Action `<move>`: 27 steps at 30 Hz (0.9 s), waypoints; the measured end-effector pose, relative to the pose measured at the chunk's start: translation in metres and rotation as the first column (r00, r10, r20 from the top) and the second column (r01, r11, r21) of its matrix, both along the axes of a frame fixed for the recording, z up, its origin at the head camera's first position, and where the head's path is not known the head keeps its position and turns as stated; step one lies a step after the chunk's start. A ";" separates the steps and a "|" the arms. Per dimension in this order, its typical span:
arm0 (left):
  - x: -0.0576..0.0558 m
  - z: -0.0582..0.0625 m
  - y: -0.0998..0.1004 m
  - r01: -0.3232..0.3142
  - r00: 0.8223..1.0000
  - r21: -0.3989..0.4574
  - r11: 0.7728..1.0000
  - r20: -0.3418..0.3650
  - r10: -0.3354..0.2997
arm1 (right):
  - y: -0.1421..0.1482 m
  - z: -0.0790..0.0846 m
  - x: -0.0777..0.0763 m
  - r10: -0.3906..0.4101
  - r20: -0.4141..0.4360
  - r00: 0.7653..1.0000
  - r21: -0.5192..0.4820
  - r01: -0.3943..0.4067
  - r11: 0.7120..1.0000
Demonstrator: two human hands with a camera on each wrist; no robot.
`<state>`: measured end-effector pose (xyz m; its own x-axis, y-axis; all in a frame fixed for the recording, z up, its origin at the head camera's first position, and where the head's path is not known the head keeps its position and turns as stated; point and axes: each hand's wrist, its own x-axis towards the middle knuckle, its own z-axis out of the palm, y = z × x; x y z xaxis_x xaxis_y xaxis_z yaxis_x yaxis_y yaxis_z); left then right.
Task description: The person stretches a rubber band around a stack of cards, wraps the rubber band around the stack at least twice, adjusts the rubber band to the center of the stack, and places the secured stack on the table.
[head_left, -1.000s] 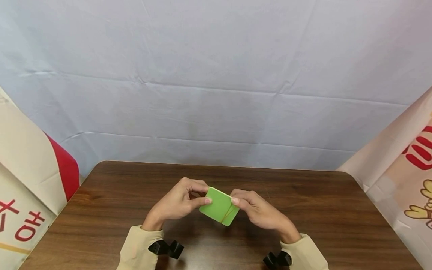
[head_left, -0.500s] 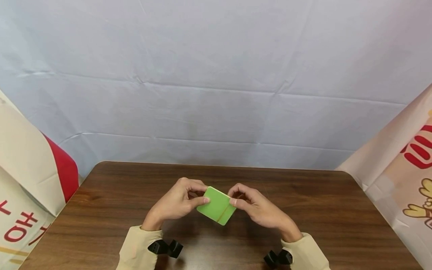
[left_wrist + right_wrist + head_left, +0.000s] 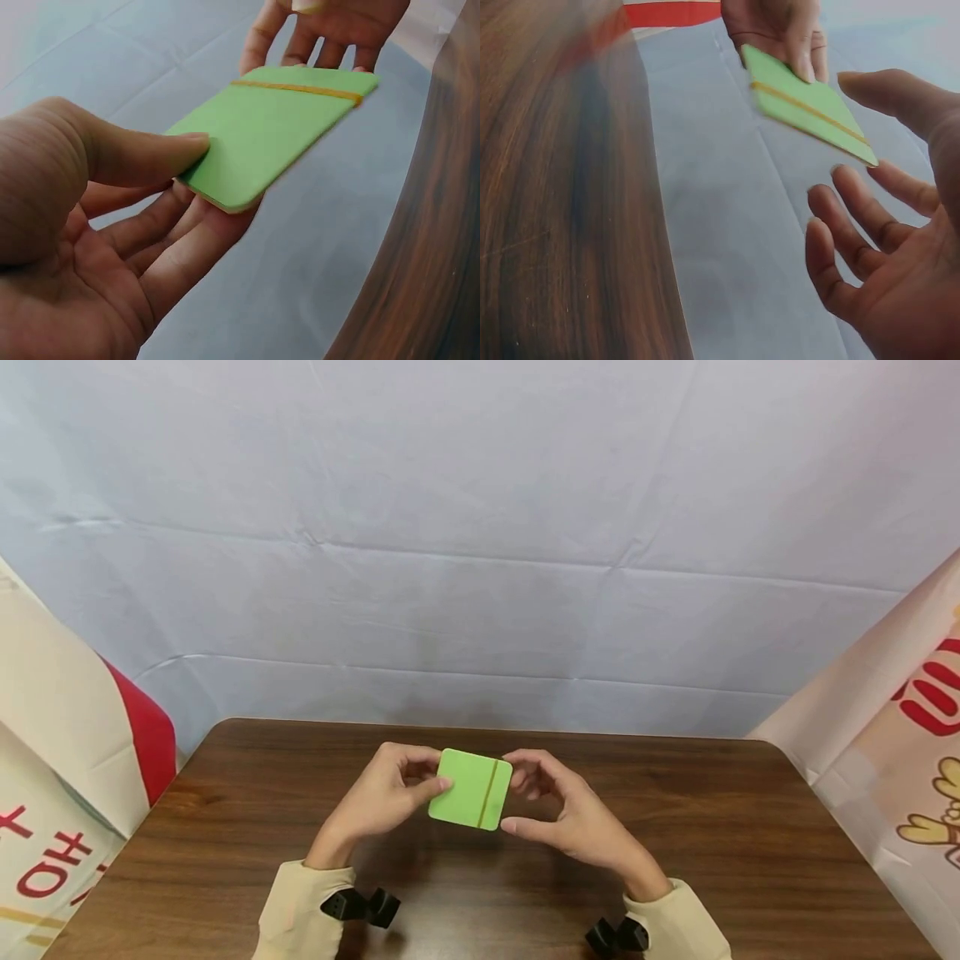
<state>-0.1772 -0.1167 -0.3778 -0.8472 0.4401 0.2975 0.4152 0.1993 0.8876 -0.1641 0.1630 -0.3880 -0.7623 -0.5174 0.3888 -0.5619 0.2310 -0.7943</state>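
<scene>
Clearly, the green card [image 3: 461, 792] is a flat, thin square with rounded corners and a smooth, matte face; whether it is one sheet or several stacked is hard to tell. A narrow yellow-brown band [image 3: 487, 793] runs straight across it, parallel to the edge near the right hand [image 3: 573, 818]. The left hand [image 3: 382, 795] pinches the opposite side, thumb flat on the face and fingers underneath, so the card is in the air above the table [image 3: 712, 843], between the two hands. The right hand holds nothing firmly: its thumb and fingers are spread apart in a loose curve around the banded end, with fingertips right by a corner, though contact there cannot be made out.

The table has a dark brown wood-grain top with streaky figuring, a slight sheen and rounded far corners. Behind it hangs a pale blue-grey cloth [image 3: 450, 527], marked by long horizontal creases. A cream banner [image 3: 67, 677] with a curved red stripe and red lettering hangs at the left, and a pale pink banner [image 3: 862, 793] with red lettering and yellow cartoon shapes at the right.

Counted up, there are one card, one band, two hands, two cream sleeves [image 3: 300, 906], two banners and two small black wrist devices [image 3: 363, 907], one at each cuff.
</scene>
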 end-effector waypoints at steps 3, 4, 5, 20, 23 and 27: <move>0.000 0.000 0.002 -0.007 1.000 0.039 0.999 0.015 0.006 | -0.002 0.000 0.001 -0.029 -0.081 0.996 0.023 0.031 0.999; 0.000 0.001 0.003 -0.007 1.000 0.058 0.998 0.025 0.006 | -0.002 0.000 0.002 -0.039 -0.106 0.994 0.033 0.043 0.999; 0.000 0.001 0.004 -0.007 0.999 0.076 0.997 0.035 0.005 | -0.003 0.000 0.002 -0.046 -0.129 0.991 0.041 0.051 0.998; 0.007 0.005 0.017 0.025 0.996 0.202 0.979 0.077 -0.041 | -0.003 0.000 0.002 -0.148 -0.228 0.962 0.077 0.169 0.983; 0.010 0.008 0.016 0.033 0.998 0.158 0.987 0.045 -0.041 | -0.001 0.001 0.002 -0.148 -0.238 0.960 0.049 0.165 0.985; 0.013 0.011 0.012 0.053 0.997 0.033 0.998 -0.055 -0.051 | -0.001 0.006 0.004 -0.146 -0.237 0.960 0.023 0.156 0.988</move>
<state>-0.1637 -0.1043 -0.3665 -0.8058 0.4719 0.3577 0.4715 0.1459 0.8697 -0.1600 0.1624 -0.3820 -0.7228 -0.4230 0.5465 -0.6873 0.3570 -0.6326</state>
